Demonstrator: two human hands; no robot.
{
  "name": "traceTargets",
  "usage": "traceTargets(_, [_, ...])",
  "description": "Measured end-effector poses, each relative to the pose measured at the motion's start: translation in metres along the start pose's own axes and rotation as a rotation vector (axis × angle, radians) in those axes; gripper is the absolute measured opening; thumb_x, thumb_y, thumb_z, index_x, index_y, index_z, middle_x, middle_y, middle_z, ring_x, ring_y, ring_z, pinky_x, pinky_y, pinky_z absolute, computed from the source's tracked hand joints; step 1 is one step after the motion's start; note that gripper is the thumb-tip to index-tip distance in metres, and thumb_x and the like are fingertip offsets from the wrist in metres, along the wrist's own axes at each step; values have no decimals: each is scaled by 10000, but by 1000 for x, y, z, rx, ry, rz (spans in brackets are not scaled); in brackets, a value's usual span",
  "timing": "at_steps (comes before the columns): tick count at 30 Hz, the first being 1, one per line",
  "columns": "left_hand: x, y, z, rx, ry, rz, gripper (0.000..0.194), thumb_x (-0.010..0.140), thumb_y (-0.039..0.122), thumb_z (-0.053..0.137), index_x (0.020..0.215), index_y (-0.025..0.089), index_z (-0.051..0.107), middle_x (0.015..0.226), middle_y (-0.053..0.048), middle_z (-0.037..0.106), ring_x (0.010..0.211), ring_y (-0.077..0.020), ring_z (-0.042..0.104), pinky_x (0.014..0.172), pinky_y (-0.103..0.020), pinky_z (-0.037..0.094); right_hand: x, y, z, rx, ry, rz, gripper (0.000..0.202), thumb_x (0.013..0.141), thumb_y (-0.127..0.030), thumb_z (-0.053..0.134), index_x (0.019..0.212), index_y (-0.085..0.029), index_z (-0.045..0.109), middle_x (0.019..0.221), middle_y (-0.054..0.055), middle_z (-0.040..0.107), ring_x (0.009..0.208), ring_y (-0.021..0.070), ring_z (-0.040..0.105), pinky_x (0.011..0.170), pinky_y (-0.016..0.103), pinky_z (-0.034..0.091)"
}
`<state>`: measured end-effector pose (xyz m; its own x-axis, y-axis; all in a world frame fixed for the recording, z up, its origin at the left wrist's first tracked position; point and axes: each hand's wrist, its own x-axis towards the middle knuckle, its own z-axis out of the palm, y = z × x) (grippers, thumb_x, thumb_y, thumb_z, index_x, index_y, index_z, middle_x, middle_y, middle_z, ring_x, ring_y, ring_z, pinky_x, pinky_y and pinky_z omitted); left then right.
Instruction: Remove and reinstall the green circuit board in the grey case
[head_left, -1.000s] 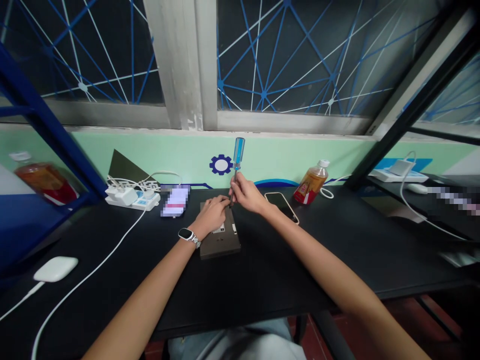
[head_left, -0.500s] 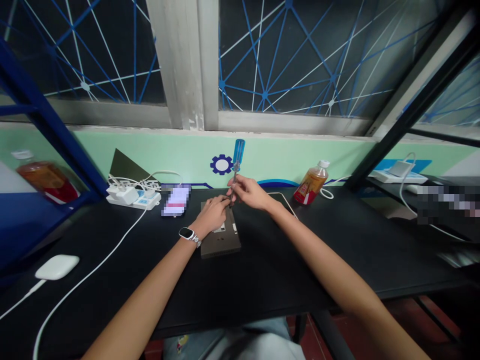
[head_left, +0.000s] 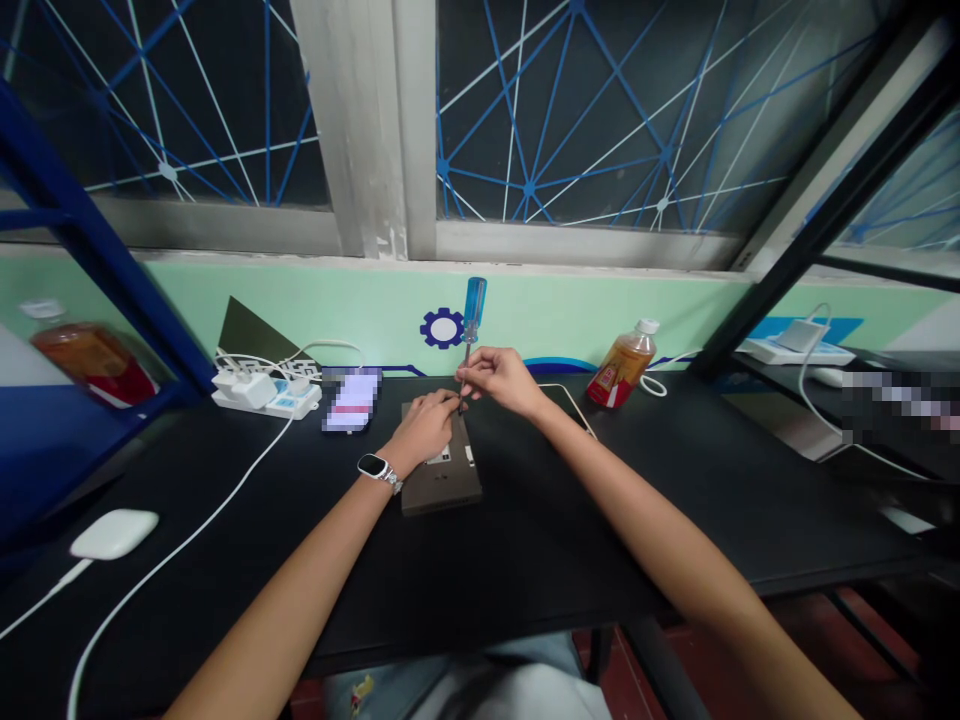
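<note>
A flat grey-brown box-shaped device [head_left: 441,490] lies on the black desk, white labels on its upper face. Over its far part rests my left hand [head_left: 424,425], wrapped on the device, with its fingertips beside the lower end of a screwdriver [head_left: 474,305]. The screwdriver stands nearly upright, its clear blue handle at the top. My right hand [head_left: 501,380] pinches its metal shaft below the handle between thumb and fingers. Fingers hide the screwdriver's tip and the spot where it meets the device.
A power strip [head_left: 292,400] with plugged-in chargers and a lit phone [head_left: 352,400] lie left of the device. Behind my right forearm is a dark phone-like slab [head_left: 568,405], near a drink bottle [head_left: 622,365]. A white rounded case [head_left: 114,534] and cable [head_left: 225,500] lie far left.
The screwdriver's handle has shifted slightly left. My right fingers have changed their position a little on the shaft. The left hand and the device have stayed in place.
</note>
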<state>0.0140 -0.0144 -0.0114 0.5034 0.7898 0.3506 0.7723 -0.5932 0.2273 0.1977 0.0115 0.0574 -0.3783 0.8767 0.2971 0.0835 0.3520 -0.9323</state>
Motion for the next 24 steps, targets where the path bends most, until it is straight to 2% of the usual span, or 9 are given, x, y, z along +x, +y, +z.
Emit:
traceTargets(5, [0, 1, 0, 11, -8, -4, 437, 940, 110, 366, 1304, 221, 581, 1329, -89, 585, 1214, -270, 541, 1024, -441, 422, -2, -6, -3, -24, -93, 14, 208, 882, -344, 674, 915, -142, 635, 919, 100, 754, 625, 136, 720, 513, 215, 560])
traceTargets(10, [1, 0, 2, 10, -8, -15, 424, 935, 104, 365, 1272, 215, 596, 1323, -104, 590, 1256, -280, 520, 1043, -462, 409, -6, -12, -2, -44, -159, 5, 198, 935, -312, 587, 1049, -151, 605, 1025, 104, 735, 576, 115, 705, 488, 214, 551])
traceTargets(13, [1, 0, 2, 9, -4, -13, 411, 941, 109, 362, 1256, 218, 602, 1332, -96, 586, 1220, -279, 539, 1038, -466, 412, -8, -12, 1, -122, -112, -37, 221, 921, -323, 612, 1079, -170, 593, 919, 58, 723, 554, 118, 689, 457, 211, 535])
traceTargets(16, [0, 0, 1, 6, -2, -6, 400, 945, 112, 360, 1238, 219, 611, 1338, -88, 582, 1212, -273, 541, 1042, -455, 411, -6, -5, 2, -198, -13, -90, 216, 860, -348, 699, 964, -181, 609, 751, 10, 680, 544, 140, 685, 447, 221, 536])
traceTargets(18, [0, 0, 1, -1, -3, -2, 406, 944, 110, 358, 1247, 216, 607, 1340, -87, 581, 1220, -271, 535, 1043, -452, 412, -4, 0, 2, -136, 33, -78, 259, 808, -361, 758, 876, -184, 583, 690, 5, 671, 549, 157, 693, 451, 231, 550])
traceTargets(22, [0, 0, 1, -16, -6, -6, 440, 945, 109, 354, 1302, 228, 582, 1359, -84, 571, 1240, -268, 521, 1044, -452, 414, 0, 3, -1, 27, 6, 30, 330, 737, -368, 828, 810, -163, 579, 623, 25, 685, 574, 170, 710, 491, 236, 584])
traceTargets(24, [0, 0, 1, -16, -8, -16, 459, 946, 111, 353, 1327, 248, 570, 1360, -79, 570, 1241, -266, 521, 1045, -454, 413, 0, 1, -3, 56, -32, 61, 315, 746, -363, 822, 796, -144, 601, 669, 53, 712, 575, 159, 713, 489, 220, 581])
